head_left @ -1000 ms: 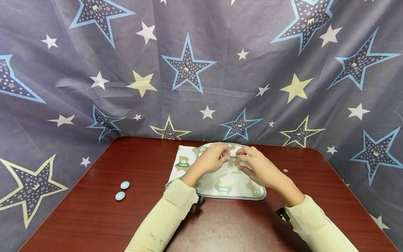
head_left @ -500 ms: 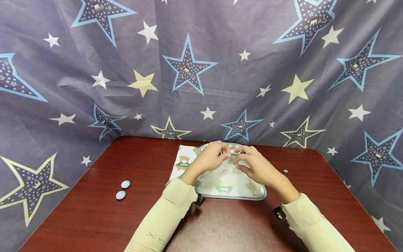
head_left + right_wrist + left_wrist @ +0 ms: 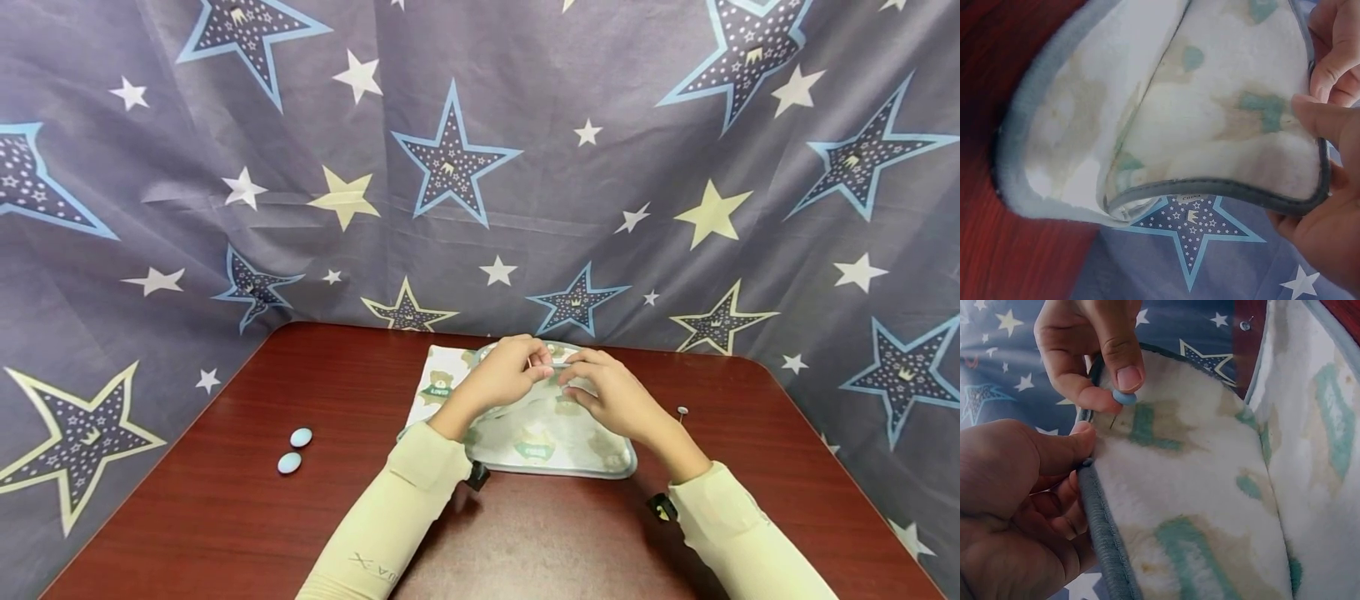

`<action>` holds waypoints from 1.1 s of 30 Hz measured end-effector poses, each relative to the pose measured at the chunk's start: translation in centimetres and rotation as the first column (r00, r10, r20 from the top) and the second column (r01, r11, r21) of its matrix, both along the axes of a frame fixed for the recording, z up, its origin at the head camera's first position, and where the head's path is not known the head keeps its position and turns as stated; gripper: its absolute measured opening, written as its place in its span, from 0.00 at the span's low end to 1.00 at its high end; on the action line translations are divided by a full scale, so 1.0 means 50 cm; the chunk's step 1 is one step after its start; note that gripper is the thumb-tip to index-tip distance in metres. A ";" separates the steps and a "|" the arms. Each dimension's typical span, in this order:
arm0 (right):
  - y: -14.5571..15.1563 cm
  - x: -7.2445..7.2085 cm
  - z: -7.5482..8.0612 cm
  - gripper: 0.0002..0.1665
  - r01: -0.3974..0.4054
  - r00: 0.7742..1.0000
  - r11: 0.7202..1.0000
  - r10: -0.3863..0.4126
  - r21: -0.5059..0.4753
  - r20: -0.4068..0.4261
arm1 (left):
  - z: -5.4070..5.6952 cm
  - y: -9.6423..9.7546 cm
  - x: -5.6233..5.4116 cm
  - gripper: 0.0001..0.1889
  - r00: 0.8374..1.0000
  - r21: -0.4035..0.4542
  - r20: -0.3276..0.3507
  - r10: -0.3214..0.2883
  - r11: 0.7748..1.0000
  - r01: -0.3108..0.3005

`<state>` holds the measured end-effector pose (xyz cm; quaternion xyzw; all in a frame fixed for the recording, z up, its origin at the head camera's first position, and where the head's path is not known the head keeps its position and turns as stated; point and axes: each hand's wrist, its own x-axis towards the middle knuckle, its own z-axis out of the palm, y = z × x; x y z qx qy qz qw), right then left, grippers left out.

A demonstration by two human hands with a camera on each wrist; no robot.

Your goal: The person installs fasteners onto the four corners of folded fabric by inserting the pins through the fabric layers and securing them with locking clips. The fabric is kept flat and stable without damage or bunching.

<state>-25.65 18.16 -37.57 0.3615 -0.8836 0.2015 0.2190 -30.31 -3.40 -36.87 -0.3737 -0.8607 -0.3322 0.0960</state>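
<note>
A white cloth (image 3: 504,442) with a teddy-bear print and grey-blue binding lies folded at the table's back middle, its top layer lifted. My left hand (image 3: 504,375) pinches the bound edge of that raised layer between thumb and fingers. Just beyond, my right hand (image 3: 611,396) holds a pin (image 3: 1124,398) with a round blue head, thumb on the head and a finger beside it. The pin's thin dark shaft shows against the cloth, close to the bound edge. In the right wrist view, the right thumb lies over the cloth's plush face (image 3: 1229,56).
Two pale blue round caps (image 3: 295,450) lie on the left of the dark red table (image 3: 225,517). Another pin (image 3: 682,412) with a round head stands upright right of the cloth. Behind the table hangs a star-patterned curtain (image 3: 450,250).
The lifted cloth edge has risen slightly, and the left hand with it. The right hand has shifted only a little. Both hands keep their holds.
</note>
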 end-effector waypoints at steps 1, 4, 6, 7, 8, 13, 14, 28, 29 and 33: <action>0.000 -0.001 0.001 0.10 0.001 1.000 1.000 -0.001 -0.001 -0.003 | 0.001 0.000 0.001 0.04 1.000 0.000 0.001 -0.001 1.000 0.001; -0.001 -0.003 0.001 0.11 -0.001 1.000 1.000 0.001 -0.010 -0.021 | 0.004 -0.002 0.004 0.04 1.000 0.002 0.008 -0.003 1.000 0.003; -0.001 -0.004 0.001 0.11 -0.008 0.999 1.000 0.007 -0.023 -0.045 | 0.005 -0.003 0.005 0.04 1.000 0.003 0.015 -0.003 1.000 0.003; -0.001 -0.005 0.000 0.12 -0.012 0.998 0.999 0.010 -0.030 -0.064 | 0.006 -0.003 0.006 0.04 1.000 0.005 0.017 -0.004 1.000 0.004; -0.001 -0.006 0.000 0.12 -0.014 0.997 0.999 0.011 -0.037 -0.081 | 0.007 -0.003 0.007 0.04 1.000 0.006 0.018 -0.007 1.000 0.007; -0.004 -0.009 -0.002 0.11 -0.002 0.988 0.998 -0.008 -0.062 -0.153 | 0.009 -0.003 0.008 0.05 0.999 0.007 0.026 -0.020 1.000 0.020; -0.005 -0.009 -0.002 0.11 0.006 0.988 0.998 -0.016 -0.066 -0.156 | 0.009 -0.003 0.008 0.05 0.999 0.007 0.028 -0.021 1.000 0.021; -0.019 -0.010 -0.010 0.09 0.040 0.975 0.993 -0.062 -0.109 -0.214 | 0.013 -0.006 0.006 0.05 0.999 0.001 0.049 -0.020 1.000 0.020; -0.019 -0.010 -0.011 0.09 0.036 0.973 0.993 -0.061 -0.112 -0.223 | 0.013 -0.007 0.006 0.05 0.998 0.002 0.050 -0.022 1.000 0.022; -0.019 -0.014 -0.013 0.10 0.002 0.963 0.992 -0.035 -0.125 -0.266 | 0.016 -0.012 0.006 0.04 0.998 0.016 0.059 -0.021 1.000 0.020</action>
